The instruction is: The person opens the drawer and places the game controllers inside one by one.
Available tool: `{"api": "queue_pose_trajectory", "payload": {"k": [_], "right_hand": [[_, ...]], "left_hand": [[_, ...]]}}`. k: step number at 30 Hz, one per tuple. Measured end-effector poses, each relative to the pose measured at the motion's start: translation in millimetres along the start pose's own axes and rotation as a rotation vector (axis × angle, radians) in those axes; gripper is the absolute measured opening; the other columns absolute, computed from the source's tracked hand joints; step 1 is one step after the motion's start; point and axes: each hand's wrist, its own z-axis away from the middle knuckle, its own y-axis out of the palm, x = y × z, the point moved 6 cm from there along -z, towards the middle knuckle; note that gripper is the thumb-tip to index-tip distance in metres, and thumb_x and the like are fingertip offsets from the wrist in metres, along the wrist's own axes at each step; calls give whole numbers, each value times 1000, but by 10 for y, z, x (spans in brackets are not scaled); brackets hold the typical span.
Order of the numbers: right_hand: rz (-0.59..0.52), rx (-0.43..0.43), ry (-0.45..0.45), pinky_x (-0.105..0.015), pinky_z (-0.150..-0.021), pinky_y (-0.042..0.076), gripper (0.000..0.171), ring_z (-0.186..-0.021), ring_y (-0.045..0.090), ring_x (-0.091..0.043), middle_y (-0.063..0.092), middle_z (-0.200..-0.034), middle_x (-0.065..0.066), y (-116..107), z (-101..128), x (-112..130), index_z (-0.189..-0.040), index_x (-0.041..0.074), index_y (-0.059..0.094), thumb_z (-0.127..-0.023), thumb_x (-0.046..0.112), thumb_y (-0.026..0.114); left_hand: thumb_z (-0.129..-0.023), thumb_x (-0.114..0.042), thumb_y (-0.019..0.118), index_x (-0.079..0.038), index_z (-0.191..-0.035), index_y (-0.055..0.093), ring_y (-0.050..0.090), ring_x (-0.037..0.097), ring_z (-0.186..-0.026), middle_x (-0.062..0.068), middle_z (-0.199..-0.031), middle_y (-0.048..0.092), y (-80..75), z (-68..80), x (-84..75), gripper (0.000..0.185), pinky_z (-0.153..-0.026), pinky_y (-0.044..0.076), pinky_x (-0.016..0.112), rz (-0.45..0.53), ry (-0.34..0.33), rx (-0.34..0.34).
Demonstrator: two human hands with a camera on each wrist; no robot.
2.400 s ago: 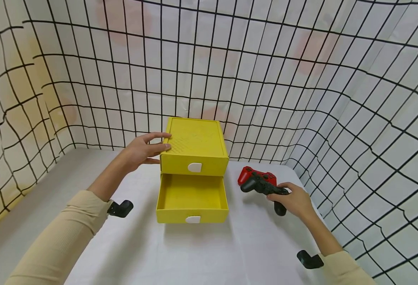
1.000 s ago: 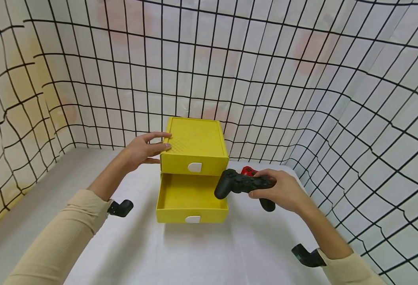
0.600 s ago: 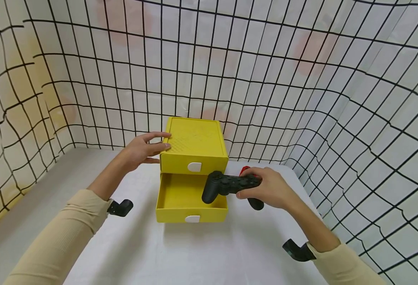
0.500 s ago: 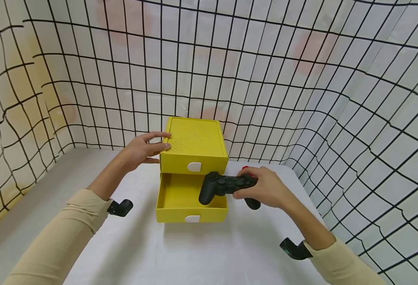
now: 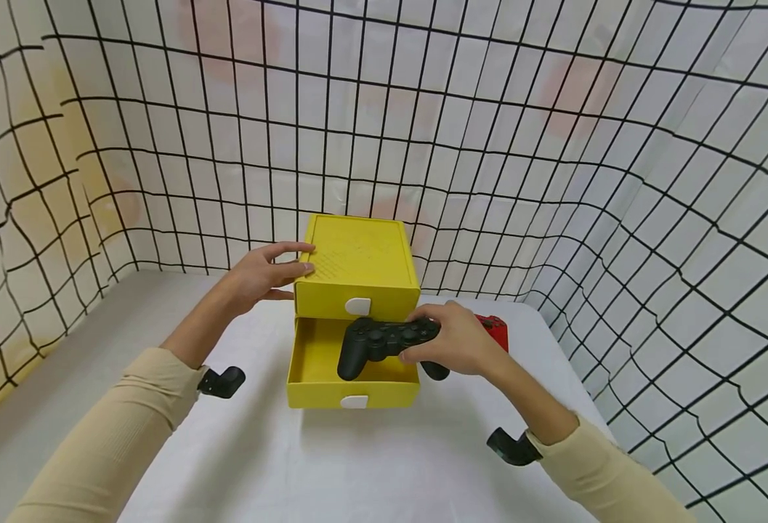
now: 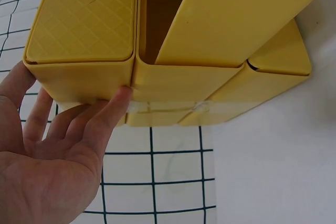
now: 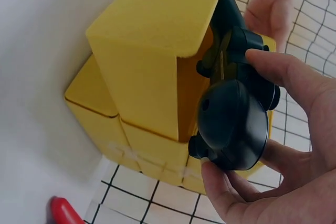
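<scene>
Right hand (image 5: 452,340): gripping black controller (image 5: 377,343) above open bottom drawer (image 5: 331,396), frame centre.
Left hand (image 5: 259,276): fingers straight, pressing yellow drawer box (image 5: 360,265).

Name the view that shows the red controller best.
The head view: the red controller lies on the table behind the right hand, half hidden. The right wrist view catches only a red tip at its bottom edge. The left wrist view shows none of it.

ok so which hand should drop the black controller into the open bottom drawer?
Right. The right hand already grips the black controller over the open bottom drawer, so it likely only needs to lower it. The left hand rests flat against the yellow drawer unit, steadying it.
</scene>
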Motion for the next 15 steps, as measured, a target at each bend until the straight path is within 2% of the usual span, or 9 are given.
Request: {"api": "queue_pose_trajectory", "payload": {"k": [15], "right_hand": [[19, 1, -10, -31, -77, 54, 47, -105, 50, -22, 62, -109, -4, 227, -195, 118, -114, 19, 73, -74, 41, 84]], "left_hand": [[-97, -35, 69, -22, -150, 49, 44, 31, -146, 8, -158, 45, 8, 17, -11, 58, -107, 51, 52, 17, 1, 11]]}}
